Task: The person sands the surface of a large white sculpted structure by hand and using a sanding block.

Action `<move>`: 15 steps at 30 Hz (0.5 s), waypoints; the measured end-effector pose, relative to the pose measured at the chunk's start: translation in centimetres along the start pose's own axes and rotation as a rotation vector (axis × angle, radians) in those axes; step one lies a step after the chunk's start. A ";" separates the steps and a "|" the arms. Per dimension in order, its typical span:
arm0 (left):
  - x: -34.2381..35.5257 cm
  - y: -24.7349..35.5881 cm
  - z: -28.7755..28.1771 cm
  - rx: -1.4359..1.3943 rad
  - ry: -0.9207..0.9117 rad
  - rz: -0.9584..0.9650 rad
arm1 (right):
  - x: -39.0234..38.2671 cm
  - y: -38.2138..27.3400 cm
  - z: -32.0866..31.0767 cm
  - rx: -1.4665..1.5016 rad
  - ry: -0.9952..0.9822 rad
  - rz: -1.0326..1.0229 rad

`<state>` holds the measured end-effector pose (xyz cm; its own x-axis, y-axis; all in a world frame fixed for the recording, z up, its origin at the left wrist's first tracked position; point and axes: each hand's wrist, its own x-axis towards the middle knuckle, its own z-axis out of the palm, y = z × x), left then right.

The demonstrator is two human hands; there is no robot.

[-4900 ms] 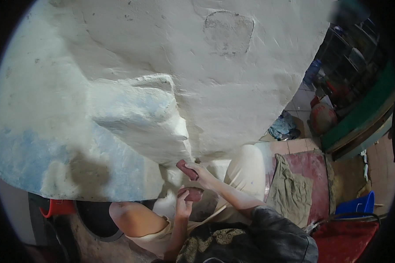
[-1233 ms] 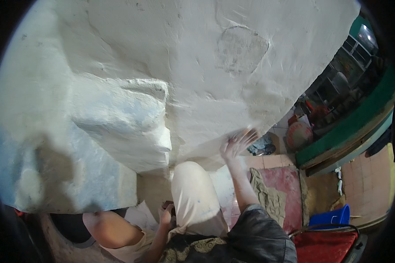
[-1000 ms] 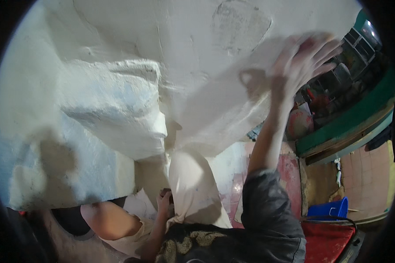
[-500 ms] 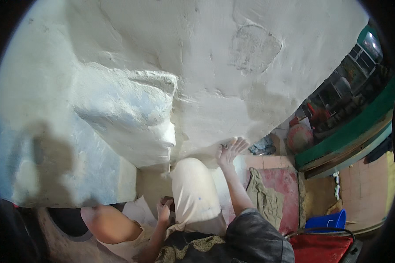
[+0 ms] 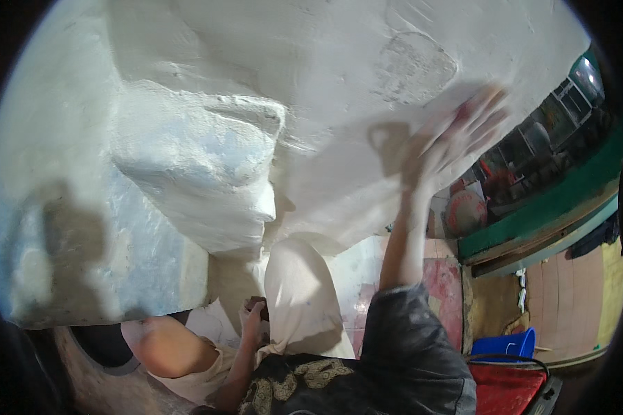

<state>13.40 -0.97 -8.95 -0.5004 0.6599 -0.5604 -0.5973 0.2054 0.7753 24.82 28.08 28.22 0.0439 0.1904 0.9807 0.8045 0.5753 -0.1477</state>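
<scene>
The right hand (image 5: 450,138) is raised in front of the pale plastered wall (image 5: 325,62), its fingers spread apart and blurred; the palm or fingers lie at or close to the plaster, though whether they touch it I cannot tell; a dark reddish patch shows near the base of the fingers, too smeared to make out; the hand's shadow falls on the wall just to its left, and a rough grey patch (image 5: 414,68) in the plaster sits above and to the left of the fingers; the left hand (image 5: 250,319) is low down, beside the left side of a knee in pale trousers (image 5: 299,294), its fingers closed around a small dark brown block (image 5: 262,308), which is partly hidden by the hand; left of the wall's flat face juts a stepped plaster ledge (image 5: 194,142), with a bluish sloping slab (image 5: 156,242) below it; at the right, a red mat (image 5: 441,287) lies on the floor, a blue bucket (image 5: 505,344) stands behind a red padded thing (image 5: 507,387), and a green curved edge (image 5: 543,194) runs above them
</scene>
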 end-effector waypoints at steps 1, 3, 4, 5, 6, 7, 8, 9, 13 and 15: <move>0.4 -1.4 -1.2 0.001 0.021 0.025 | -4.4 -0.4 1.1 -0.011 -0.065 -0.033; 2.7 -4.6 -2.7 0.033 -0.017 0.071 | -15.3 1.8 2.2 -0.116 -0.219 -0.075; 2.9 -4.8 -2.4 -0.033 -0.054 0.087 | -20.2 2.6 2.4 -0.073 -0.315 -0.117; 3.0 -4.7 -2.2 -0.093 -0.092 0.105 | -26.3 4.4 2.8 -0.087 -0.363 -0.174; 3.1 -4.6 -2.2 -0.154 -0.121 0.124 | -30.4 5.8 2.7 -0.126 -0.356 -0.232; 2.8 -4.7 -2.2 -0.161 -0.093 0.087 | -32.5 6.2 2.7 -0.157 -0.353 -0.291; 2.3 -4.8 -2.2 -0.169 -0.060 0.053 | -32.2 5.6 3.0 -0.118 -0.326 -0.240; 2.4 -4.5 -2.2 -0.178 -0.036 0.024 | -30.9 5.1 3.5 -0.084 -0.291 -0.190; 2.6 -5.5 -3.0 -0.142 -0.071 0.144 | -17.0 0.8 2.9 -0.076 -0.186 -0.030; 2.6 -6.4 -3.2 0.032 -0.053 0.313 | -10.4 0.3 2.5 -0.105 -0.088 -0.080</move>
<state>13.95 -2.84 -16.32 -0.6229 0.7315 -0.2775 -0.3991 0.0080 0.9169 23.10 28.30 17.67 -0.0717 0.2189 0.9731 0.8611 0.5059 -0.0503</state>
